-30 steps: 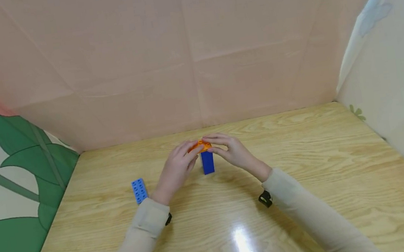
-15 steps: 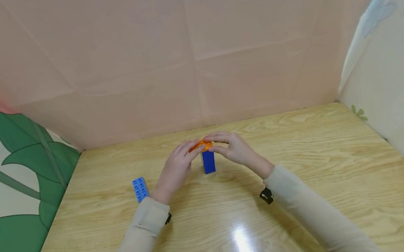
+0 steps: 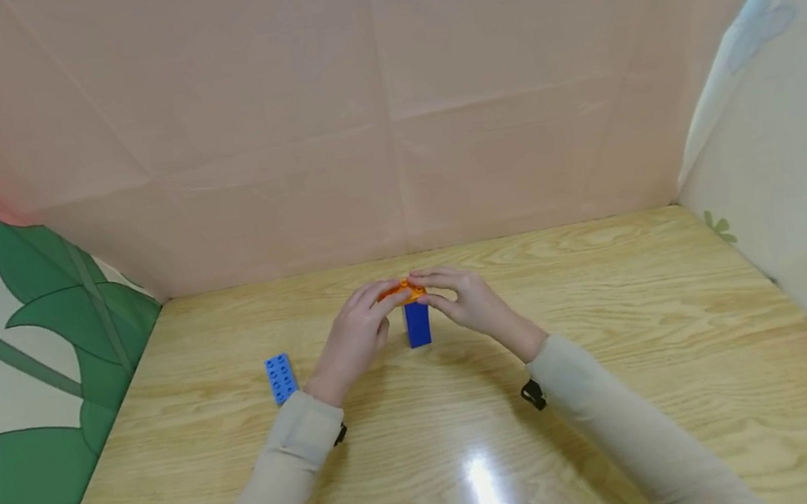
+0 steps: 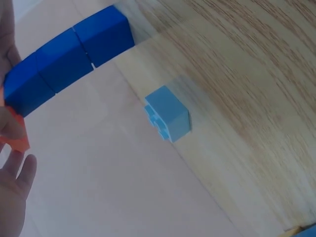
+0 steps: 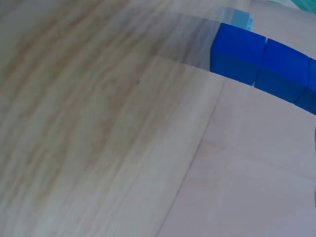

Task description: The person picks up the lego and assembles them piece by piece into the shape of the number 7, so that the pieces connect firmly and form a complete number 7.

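Three dark blue bricks (image 4: 64, 59) form an upright stack, whose front (image 3: 417, 323) shows in the head view. On top of it lies an orange building brick (image 3: 416, 291) with studs, partly covered by fingers. My left hand (image 3: 360, 329) grips the orange brick's left part, thumb in front and fingers behind. From the right, my right hand (image 3: 472, 302) pinches its other end between thumb and fingers. The left wrist view shows the orange brick (image 4: 20, 143) only at the edge. In the right wrist view the dark blue stack (image 5: 264, 59) runs out at the right edge.
A long blue studded brick (image 3: 281, 378) lies on the wooden table (image 3: 651, 356), left of my left wrist. A small light blue brick (image 4: 169, 112) stands near the stack, hidden in the head view. A pinkish sheet (image 3: 268, 134) hangs behind the table.
Both hands stay on the orange brick with barely any movement. The whole head view has shifted slightly; the bricks keep their places.
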